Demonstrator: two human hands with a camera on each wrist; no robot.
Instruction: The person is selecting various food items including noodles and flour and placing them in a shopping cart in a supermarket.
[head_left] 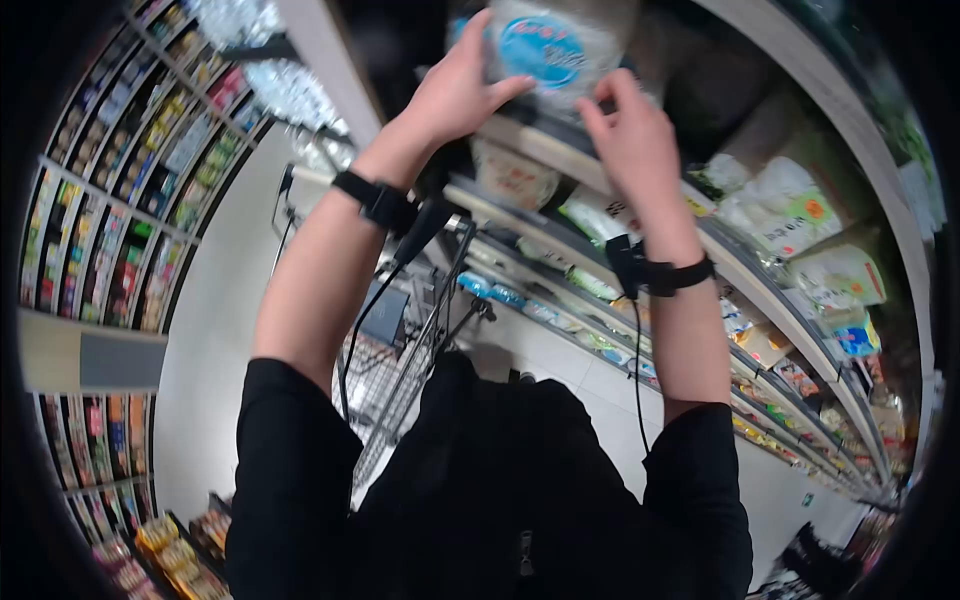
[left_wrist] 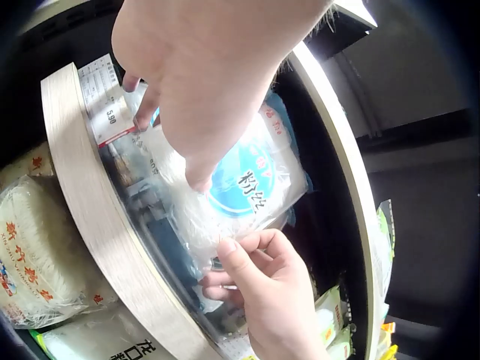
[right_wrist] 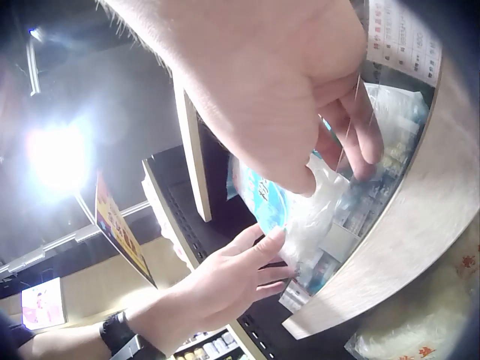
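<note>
- Facing a tall dark shop shelving unit (head_left: 530,145) with pale wooden front rails, stocked on the lower levels with clear packets of pale noodles (left_wrist: 37,247) and other wrapped goods.
- Behind the raised arms, down on the light floor: a silver wire shopping trolley (head_left: 400,370), well apart from the top shelf.
- Up at the top shelf, right at its wooden rail and partly over it: a clear plastic bag of white vermicelli with a blue oval label (head_left: 545,45), tilted, label outward, neither fully in nor fully out.
- Gripping that bag at its upper side with the left hand (head_left: 455,90): thumb across the front of the film, fingers curled over the plastic edge, plainest in the left wrist view.
- Pinching the opposite lower corner of the bag with the right hand (head_left: 635,135): fingertips curled into the loose plastic just above the rail.
- By the look of it, caught mid-handling at the shelf edge, with the bag carried mostly by both hands; no telling how much of its back end lies on the shelf board, hidden behind the rail.
- For the next move: firm grips on slippery film, the bottom of the bag lifted clear of the rail and of the small white price label (left_wrist: 105,105) clipped there, and both hands moved together to avoid sagging or snagging the soft contents.
</note>
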